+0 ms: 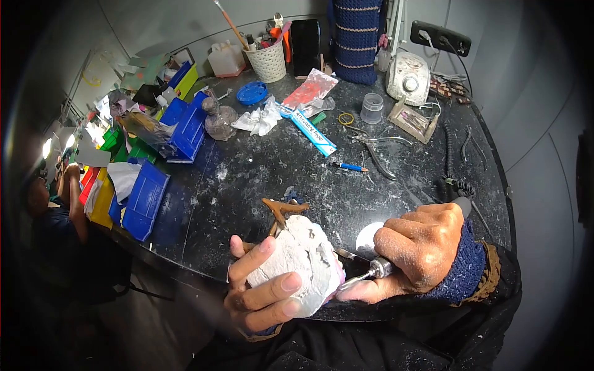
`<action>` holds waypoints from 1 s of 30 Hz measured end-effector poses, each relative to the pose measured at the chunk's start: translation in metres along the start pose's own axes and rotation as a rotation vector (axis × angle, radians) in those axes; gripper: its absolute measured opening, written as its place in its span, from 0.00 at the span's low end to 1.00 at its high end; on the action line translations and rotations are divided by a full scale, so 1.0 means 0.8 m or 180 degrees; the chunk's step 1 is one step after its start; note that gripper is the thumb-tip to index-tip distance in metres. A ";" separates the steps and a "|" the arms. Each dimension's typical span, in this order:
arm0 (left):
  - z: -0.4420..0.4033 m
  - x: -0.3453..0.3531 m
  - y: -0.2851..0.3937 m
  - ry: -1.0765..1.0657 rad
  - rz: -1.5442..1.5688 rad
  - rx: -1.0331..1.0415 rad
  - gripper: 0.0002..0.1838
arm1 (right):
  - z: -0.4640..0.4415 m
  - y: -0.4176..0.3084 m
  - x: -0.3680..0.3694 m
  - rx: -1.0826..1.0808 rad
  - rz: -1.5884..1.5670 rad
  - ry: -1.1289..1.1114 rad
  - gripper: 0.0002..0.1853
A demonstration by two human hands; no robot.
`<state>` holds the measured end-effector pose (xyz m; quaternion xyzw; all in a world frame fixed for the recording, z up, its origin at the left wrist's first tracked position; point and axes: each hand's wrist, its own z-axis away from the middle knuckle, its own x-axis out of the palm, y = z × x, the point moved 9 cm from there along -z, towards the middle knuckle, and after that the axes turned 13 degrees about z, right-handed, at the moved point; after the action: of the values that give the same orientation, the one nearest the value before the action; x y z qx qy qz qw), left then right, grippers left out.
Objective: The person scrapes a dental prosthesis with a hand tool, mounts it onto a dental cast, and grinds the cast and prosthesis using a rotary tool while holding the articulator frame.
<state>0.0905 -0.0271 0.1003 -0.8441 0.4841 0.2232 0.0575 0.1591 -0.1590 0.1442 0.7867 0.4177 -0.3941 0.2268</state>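
My left hand (266,290) is wrapped around a white plaster cast (294,260) near the bench's front edge. Its rough, chipped face is turned up, and a strip of pink shows along its right side. My right hand (414,253) grips a rotary handpiece (382,268), whose metal tip lies against or very near that pink side; exact contact is hard to tell. Behind the cast a brown forked piece (279,208) sticks up, its lower part hidden. A round white item (369,237) sits beside my right knuckles.
Pliers (375,154), a blue pencil (352,167) and an Articulating Paper box (312,133) lie on the dusty black bench (247,179). A white control unit (408,79) stands back right, with a coiled cord (448,148). Blue bins (145,201) line the left, where another person (52,201) sits.
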 end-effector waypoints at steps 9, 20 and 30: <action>0.002 0.002 -0.001 0.0050 -0.0244 0.0109 0.34 | 0.000 -0.002 -0.002 0.0067 0.0244 -0.0078 0.29; 0.020 -0.003 0.002 0.0197 0.0122 -0.0013 0.37 | -0.009 0.005 0.000 0.0098 -0.0419 -0.0394 0.30; 0.015 -0.004 0.002 0.0088 0.0156 -0.0033 0.39 | -0.001 -0.004 0.006 -0.0059 -0.0424 -0.0376 0.28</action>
<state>0.0838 -0.0218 0.0911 -0.8353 0.5042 0.2154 0.0409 0.1585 -0.1544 0.1408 0.7304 0.4586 -0.4501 0.2316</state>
